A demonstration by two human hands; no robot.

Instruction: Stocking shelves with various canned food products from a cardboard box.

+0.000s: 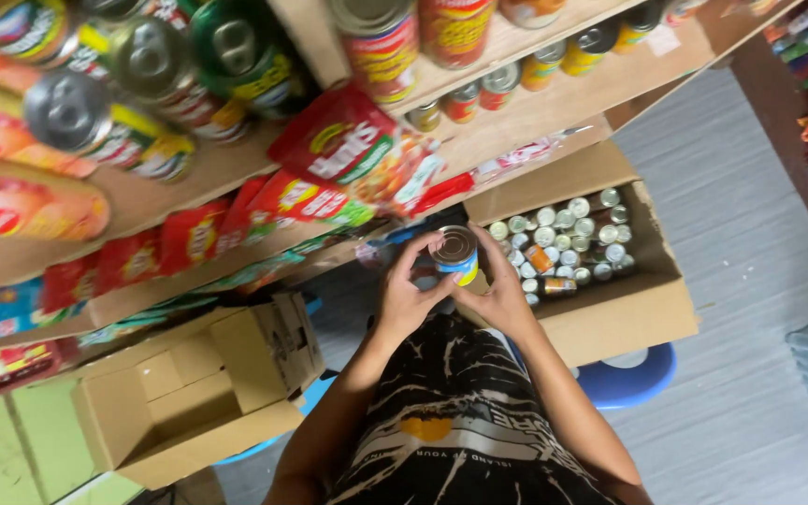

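Observation:
A small tin can with a silver top and a blue and yellow label is held upright in front of my chest. My left hand grips it from the left, fingers curled over its rim. My right hand wraps its right side from the other way. Just to the right, an open cardboard box holds several more small cans standing on end, with one orange-labelled can lying among them.
Wooden shelves above carry rows of cans and red snack packets. An empty open cardboard box sits at the lower left. A blue plastic stool stands under the full box. Grey floor lies to the right.

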